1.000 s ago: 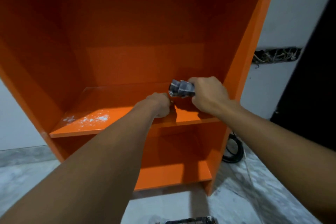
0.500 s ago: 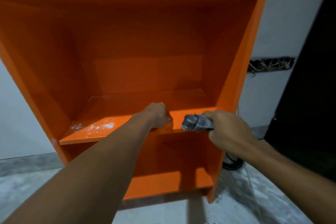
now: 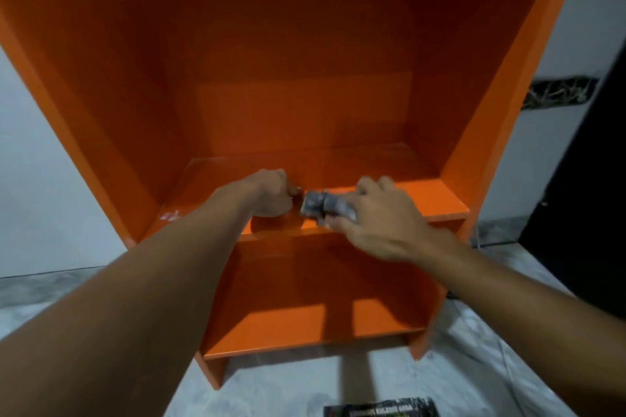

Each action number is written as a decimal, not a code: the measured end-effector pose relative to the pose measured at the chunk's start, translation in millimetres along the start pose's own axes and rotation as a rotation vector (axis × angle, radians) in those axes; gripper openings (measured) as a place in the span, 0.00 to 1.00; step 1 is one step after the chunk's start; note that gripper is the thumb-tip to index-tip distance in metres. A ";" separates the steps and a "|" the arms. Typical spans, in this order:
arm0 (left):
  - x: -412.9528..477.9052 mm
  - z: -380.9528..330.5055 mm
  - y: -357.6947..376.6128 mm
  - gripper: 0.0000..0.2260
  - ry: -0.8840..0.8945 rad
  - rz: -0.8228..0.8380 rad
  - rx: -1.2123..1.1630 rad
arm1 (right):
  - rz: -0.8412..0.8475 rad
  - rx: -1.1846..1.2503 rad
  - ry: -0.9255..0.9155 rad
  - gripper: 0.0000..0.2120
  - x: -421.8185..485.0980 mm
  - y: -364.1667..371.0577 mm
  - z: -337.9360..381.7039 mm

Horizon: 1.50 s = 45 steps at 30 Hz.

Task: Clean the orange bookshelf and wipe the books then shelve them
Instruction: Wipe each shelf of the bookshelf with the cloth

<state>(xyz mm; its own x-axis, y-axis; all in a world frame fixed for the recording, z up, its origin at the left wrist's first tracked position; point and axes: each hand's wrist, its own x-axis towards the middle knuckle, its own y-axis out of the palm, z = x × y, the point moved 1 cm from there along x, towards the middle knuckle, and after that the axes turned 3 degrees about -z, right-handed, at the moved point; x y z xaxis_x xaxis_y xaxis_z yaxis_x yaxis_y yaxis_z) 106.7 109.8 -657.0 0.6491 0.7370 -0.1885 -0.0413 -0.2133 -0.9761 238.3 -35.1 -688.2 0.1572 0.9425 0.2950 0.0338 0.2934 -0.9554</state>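
Shifting left from the shelf's front edge, the right hand is gripping a crumpled grey cloth and pressing it onto the middle shelf of the orange bookshelf, just beside the left hand. That hand is resting there with fingers curled, perhaps around something small, though it is too blurred to tell. A book is lying on the floor.

The orange bookshelf stands on a pale, mottled floor. On its middle board, a crumpled grey cloth sits near the front edge, and a patch of white dust marks the left end. A dark printed book lies flat on the floor in front.
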 end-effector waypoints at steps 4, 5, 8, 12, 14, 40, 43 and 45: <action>-5.8 5.6 2.1 0.18 0.047 -0.011 0.002 | -0.027 0.178 -0.088 0.18 -34.5 -18.0 18.7; -6.5 5.6 1.6 0.16 0.052 -0.025 -0.008 | -0.121 0.173 -0.031 0.18 -21.7 -20.5 10.6; -9.3 7.4 -0.2 0.16 0.045 -0.053 -0.035 | -0.187 0.071 0.328 0.21 28.9 -26.4 -27.4; -14.7 12.0 1.0 0.19 0.037 -0.080 -0.119 | 0.296 -0.046 0.549 0.32 44.8 1.6 -40.1; -14.8 14.8 -0.1 0.10 0.031 -0.084 -0.147 | 0.221 -0.066 0.479 0.30 39.3 14.2 -17.2; -31.2 62.7 -5.8 0.21 -0.021 -0.008 -0.101 | 0.015 0.008 0.460 0.26 44.0 11.4 22.3; -32.3 69.3 -5.9 0.17 -0.025 -0.045 -0.019 | -0.071 0.040 0.118 0.26 28.7 14.6 66.8; -32.8 74.8 -4.7 0.12 -0.061 -0.055 -0.001 | -0.066 0.122 -0.063 0.25 16.5 10.4 85.7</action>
<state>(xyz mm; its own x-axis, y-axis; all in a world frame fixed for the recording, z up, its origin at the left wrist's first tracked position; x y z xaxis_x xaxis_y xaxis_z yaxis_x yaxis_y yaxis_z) 28.8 134.6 -654.4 0.6027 0.7854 -0.1412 -0.0063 -0.1722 -0.9850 156.7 -2.7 -692.0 0.0964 0.9274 0.3615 -0.0792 0.3692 -0.9260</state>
